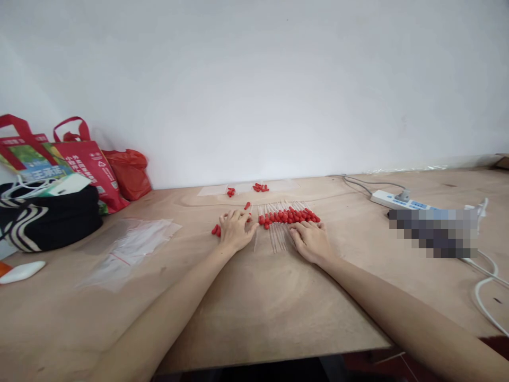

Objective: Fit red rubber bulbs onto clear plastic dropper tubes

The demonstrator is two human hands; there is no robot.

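Seemingly flat on the wooden table [254,307], seen from the head camera, both hands lay palm down at a row of thin clear tubes [278,236], each topped with a red cap [288,216]. The left hand [235,229] rested at the row's left end, its fingers spread wide and gripping nothing, with the index fingertip near a single cap [247,205] and a few loose caps [216,229] just beside the thumb side. The right hand [312,240] lay over the tubes' lower ends, fingers extended and close together, touching the tubes without closing round any. More loose caps [260,187] sat farther back near the wall. Clear plastic bags [131,241] lay to the left, red shopping bags [89,159] behind them, and a power strip [393,200] to the right.
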